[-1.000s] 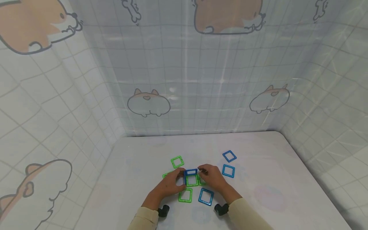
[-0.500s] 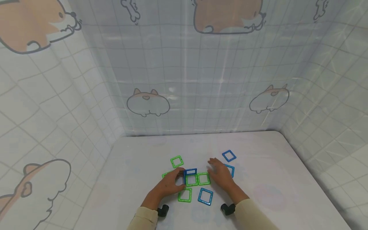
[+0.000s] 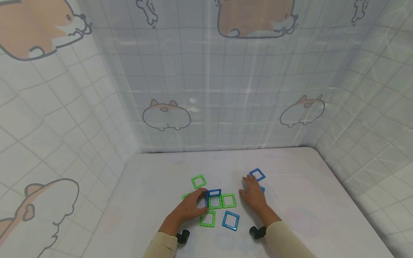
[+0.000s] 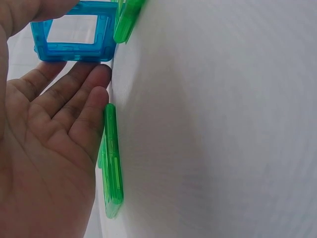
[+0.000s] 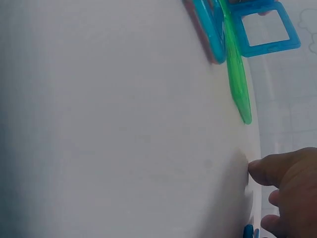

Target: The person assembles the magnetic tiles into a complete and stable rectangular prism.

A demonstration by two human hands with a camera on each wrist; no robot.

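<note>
In the head view, my left hand (image 3: 190, 205) holds a small upright blue magnetic tile (image 3: 207, 200) between thumb and fingers. A second upright blue tile (image 3: 214, 190) stands at the back of a flat green tile (image 3: 215, 208). Another green tile (image 3: 229, 206) lies flat against that one's right side. In the left wrist view the thumb is above the blue tile (image 4: 74, 52) and the fingers below it. My right hand (image 3: 255, 196), fingers extended, is over a mostly covered blue tile (image 3: 263, 189). Its fingertips reach the near edge of a farther blue tile (image 3: 261, 172).
Near the front lie a loose green tile (image 3: 207, 225) and a blue tile (image 3: 229, 227). Behind the left hand are a green tile (image 3: 200, 186) and a partly hidden green one (image 3: 184, 196). The white table (image 3: 155, 172) is bordered by tile-patterned sheeting (image 3: 219, 79).
My right hand has moved away from the joined tiles, to the right, over the loose blue tiles, uncovering the right green tile. The left hand has stayed in place.
</note>
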